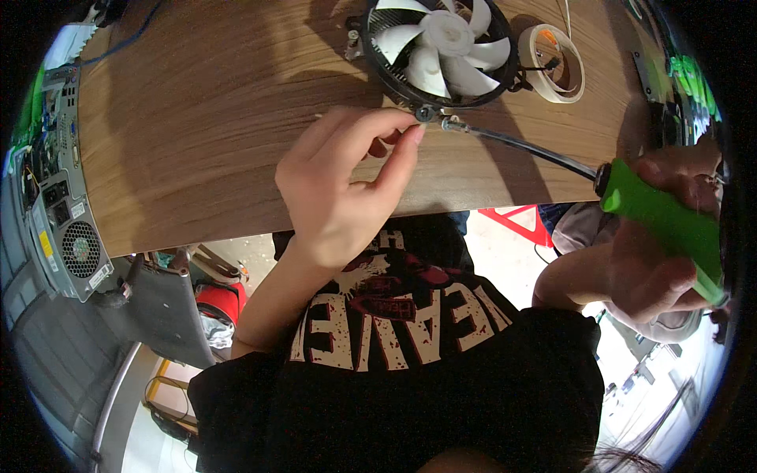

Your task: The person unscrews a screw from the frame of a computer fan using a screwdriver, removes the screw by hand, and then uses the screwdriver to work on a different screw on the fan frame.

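Note:
A CPU cooler [448, 33] with white fan blades in a black round frame lies at the far edge of view. My left hand [341, 177] pinches at a small dark mounting part [426, 115] on the cooler's near edge, thumb and forefinger closed at it. A green-handled screwdriver [654, 213] is gripped in my right hand [654, 272] at the right. Its dark shaft slants up and left, and the tip is beside that mounting part, close to a small metal piece [449, 124]. Whether tip and metal piece touch is hard to tell.
A roll of pale tape [554, 65] stands right of the cooler, with a black cable connector over it. A grey computer case [67, 181] is at the left edge of the wooden table [197, 118]. A blue cable [130, 41] runs at the far left. Green objects [694, 83] show far right.

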Demonstrator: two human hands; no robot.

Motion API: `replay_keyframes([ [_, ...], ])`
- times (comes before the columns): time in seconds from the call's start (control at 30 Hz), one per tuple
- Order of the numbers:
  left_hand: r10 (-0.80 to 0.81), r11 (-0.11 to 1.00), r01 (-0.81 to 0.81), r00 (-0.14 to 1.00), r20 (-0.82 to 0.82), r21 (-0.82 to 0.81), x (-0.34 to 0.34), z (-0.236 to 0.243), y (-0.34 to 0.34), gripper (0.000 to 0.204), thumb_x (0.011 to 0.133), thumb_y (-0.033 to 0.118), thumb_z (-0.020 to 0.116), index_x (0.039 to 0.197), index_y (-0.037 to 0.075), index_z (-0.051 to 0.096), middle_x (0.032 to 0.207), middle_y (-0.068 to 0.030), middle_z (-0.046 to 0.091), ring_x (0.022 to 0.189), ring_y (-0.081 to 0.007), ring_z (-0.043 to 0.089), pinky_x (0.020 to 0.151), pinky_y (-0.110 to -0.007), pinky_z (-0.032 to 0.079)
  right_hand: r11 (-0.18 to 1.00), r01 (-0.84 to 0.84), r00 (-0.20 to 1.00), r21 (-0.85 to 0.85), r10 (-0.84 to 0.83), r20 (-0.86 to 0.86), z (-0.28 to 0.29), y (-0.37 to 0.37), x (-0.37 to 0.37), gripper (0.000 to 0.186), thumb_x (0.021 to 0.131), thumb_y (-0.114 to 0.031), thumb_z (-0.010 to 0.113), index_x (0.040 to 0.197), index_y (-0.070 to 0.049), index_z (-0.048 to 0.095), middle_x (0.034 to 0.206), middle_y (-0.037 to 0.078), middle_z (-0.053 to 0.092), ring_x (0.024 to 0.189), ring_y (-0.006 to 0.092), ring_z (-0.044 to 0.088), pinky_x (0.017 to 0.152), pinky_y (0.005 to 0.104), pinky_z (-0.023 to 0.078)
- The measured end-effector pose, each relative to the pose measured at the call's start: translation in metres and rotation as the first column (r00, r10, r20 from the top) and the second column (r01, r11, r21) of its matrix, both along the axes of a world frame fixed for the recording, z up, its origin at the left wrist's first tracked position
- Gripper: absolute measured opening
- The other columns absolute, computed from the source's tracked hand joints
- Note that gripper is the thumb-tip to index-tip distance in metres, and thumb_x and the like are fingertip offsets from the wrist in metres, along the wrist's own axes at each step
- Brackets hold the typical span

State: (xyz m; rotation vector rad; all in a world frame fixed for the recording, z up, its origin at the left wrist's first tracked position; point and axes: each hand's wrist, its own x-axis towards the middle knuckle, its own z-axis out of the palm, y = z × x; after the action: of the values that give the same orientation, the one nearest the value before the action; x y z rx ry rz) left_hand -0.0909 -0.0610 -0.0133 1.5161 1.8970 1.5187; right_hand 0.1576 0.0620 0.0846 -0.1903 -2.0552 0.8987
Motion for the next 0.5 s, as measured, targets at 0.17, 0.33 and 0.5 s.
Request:
replay_keyframes([
  [0.17, -0.018, 0.996, 0.015, 0.999, 0.034, 0.092, 0.003, -0.009, 0.003, 0.015, 0.075, 0.004, 0.078, 0.087, 0.007, 0.07, 0.074, -0.0037, 0.067, 0.063, -0.0142, 0.066, 0.054, -0.024, 0.051, 0.984, -0.085, 0.982, 0.154, 0.057, 0.181, 0.01, 0.008, -0.013, 0.045, 0.102, -0.023, 0.038, 0.13, 0.011, 0.045, 0.111, 0.039, 0.055, 0.1, 0.0456, 0.064, 0.071, 0.0445, 0.064],
  [0.33, -0.038, 0.988, 0.031, 0.998, 0.045, 0.148, 0.001, -0.015, 0.004, 0.016, 0.075, 0.003, 0.078, 0.088, 0.007, 0.069, 0.074, -0.004, 0.067, 0.064, -0.0139, 0.067, 0.053, -0.024, 0.052, 0.984, -0.001, 0.969, 0.177, -0.043, 0.244, 0.018, 0.0, -0.019, 0.047, 0.103, -0.023, 0.036, 0.122, 0.019, 0.048, 0.104, 0.041, 0.057, 0.093, 0.0449, 0.067, 0.065, 0.0413, 0.066],
  [0.5, -0.037, 0.993, 0.03, 0.997, 0.065, 0.118, 0.001, -0.016, 0.003, 0.014, 0.075, 0.005, 0.078, 0.086, 0.007, 0.069, 0.074, -0.0035, 0.067, 0.063, -0.0134, 0.066, 0.053, -0.024, 0.051, 0.987, -0.022, 0.974, 0.16, -0.015, 0.225, 0.02, 0.002, -0.023, 0.05, 0.103, -0.023, 0.034, 0.117, 0.024, 0.046, 0.104, 0.041, 0.056, 0.092, 0.0456, 0.067, 0.064, 0.0403, 0.066],
])
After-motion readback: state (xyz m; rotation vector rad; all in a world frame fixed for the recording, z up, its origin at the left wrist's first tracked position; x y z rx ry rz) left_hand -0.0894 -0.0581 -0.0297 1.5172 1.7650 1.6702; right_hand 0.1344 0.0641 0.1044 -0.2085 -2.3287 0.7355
